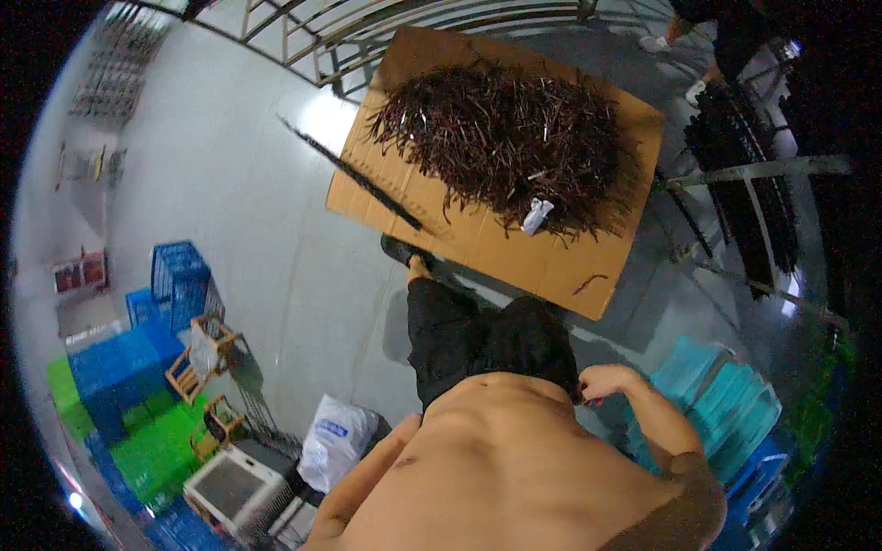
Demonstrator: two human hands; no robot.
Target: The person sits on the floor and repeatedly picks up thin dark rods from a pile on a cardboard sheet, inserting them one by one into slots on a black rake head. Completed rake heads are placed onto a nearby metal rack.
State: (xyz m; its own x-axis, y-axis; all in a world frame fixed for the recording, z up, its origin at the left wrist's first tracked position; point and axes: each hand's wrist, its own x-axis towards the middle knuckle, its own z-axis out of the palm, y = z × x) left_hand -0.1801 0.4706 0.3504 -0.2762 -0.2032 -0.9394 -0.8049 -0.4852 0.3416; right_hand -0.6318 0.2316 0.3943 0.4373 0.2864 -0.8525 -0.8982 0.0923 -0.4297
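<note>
My right hand is beside my right hip, its fingers curled in. A small reddish bit shows at the fingertips; I cannot make out what it is. Against my left hip rests my left hand, its fingers hidden by my body. In front of my feet a flat cardboard sheet bears a big heap of dark brown, twig-like strips. A crumpled white piece sits on the heap's near edge. One long, dark, bristly rod reaches across the sheet's left edge.
A metal rack stands beyond the cardboard. Blue crates, wooden stools and a white bag are at left. Teal stacked crates and a rack of dark strands are at right. Another person stands far right.
</note>
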